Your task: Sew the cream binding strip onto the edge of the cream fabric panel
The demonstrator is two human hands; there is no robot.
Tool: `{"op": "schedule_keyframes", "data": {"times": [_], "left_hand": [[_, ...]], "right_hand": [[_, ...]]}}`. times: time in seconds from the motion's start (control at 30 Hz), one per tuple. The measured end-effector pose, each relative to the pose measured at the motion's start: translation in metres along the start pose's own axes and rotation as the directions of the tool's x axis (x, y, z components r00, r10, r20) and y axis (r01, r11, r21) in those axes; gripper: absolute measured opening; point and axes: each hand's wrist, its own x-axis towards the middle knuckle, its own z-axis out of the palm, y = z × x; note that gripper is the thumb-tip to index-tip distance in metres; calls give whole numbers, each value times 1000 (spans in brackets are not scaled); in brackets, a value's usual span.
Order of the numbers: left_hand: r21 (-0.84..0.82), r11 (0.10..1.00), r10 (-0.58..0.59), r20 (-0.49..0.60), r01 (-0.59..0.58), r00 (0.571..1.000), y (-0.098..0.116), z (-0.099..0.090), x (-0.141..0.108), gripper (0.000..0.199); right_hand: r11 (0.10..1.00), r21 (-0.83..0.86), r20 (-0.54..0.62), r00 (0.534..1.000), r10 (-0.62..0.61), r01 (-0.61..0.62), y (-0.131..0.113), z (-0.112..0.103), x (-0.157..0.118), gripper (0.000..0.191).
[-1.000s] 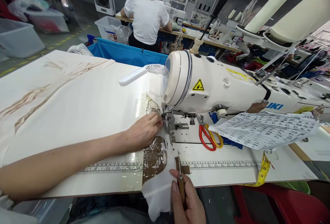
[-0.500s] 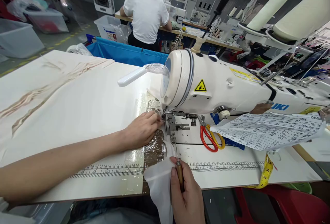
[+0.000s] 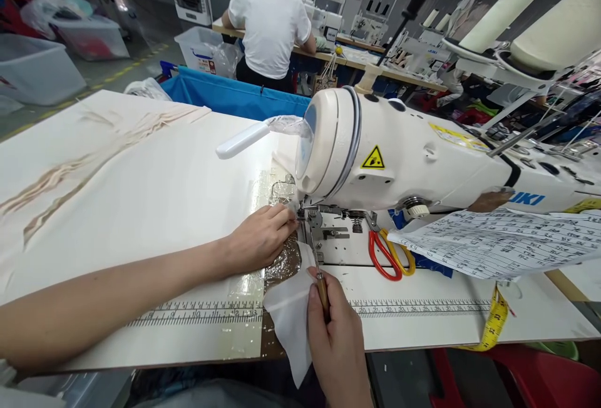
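Observation:
A white sewing machine (image 3: pixel 399 151) stands over the table, its needle area just right of my left hand (image 3: pixel 263 236). That hand's fingers are pressed together at the presser foot, on thin pale fabric that they largely hide. My right hand (image 3: pixel 335 333) is closed around the wooden handle of an awl (image 3: pixel 323 295), whose metal shaft points up toward the foot. White translucent fabric (image 3: pixel 288 326) runs from the foot down past the table's front edge, touching my right fingers and thumb.
Red and yellow scissors (image 3: pixel 385 255) lie right of the needle area, beside written paper sheets (image 3: pixel 507 242). A yellow tape measure (image 3: pixel 495 320) hangs over the front edge. Fabric strips (image 3: pixel 107 151) lie left. Beyond the blue cloth bin (image 3: pixel 235 92) sits a person in white (image 3: pixel 272 29).
My right hand and the awl have moved slightly up and left, and the white fabric's lower end has risen into view. My left hand stays at the foot. The camera view has shifted slightly.

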Motion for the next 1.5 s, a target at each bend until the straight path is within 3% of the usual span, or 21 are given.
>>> {"op": "schedule_keyframes", "data": {"times": [0.13,0.23,0.43,0.63,0.8,0.97,1.13,1.3,1.5], "left_hand": [[-81,995,56,-39,-59,998,3,-2,-2,28],[-68,995,78,10,-77,997,4,-2,-3,29],[29,999,10,107,-13,994,5,-1,-2,30],[51,998,-35,125,28,992,4,2,0,34],[39,996,-78,119,74,990,8,4,2,33],[32,991,-135,153,132,979,14,-1,8,29],[63,988,-149,220,138,964,16,-4,22,21],[28,974,-228,125,226,966,11,8,28,17],[-186,925,-337,5,332,941,-11,14,17,18]], "right_hand": [[1000,3,17,1000,-24,24,1,2,6,35],[1000,-12,15,999,-29,29,1,3,9,35],[999,-29,20,999,-29,29,-1,2,12,35],[999,-24,36,998,-43,44,1,2,11,37],[990,-42,12,990,-137,137,1,1,9,33],[991,-53,-13,992,-127,126,-11,2,11,34],[974,-41,-44,973,-226,224,-33,9,9,35],[923,-82,-51,923,-381,377,-29,12,-4,32],[920,-248,-52,944,-324,303,-2,1,3,35]]}}
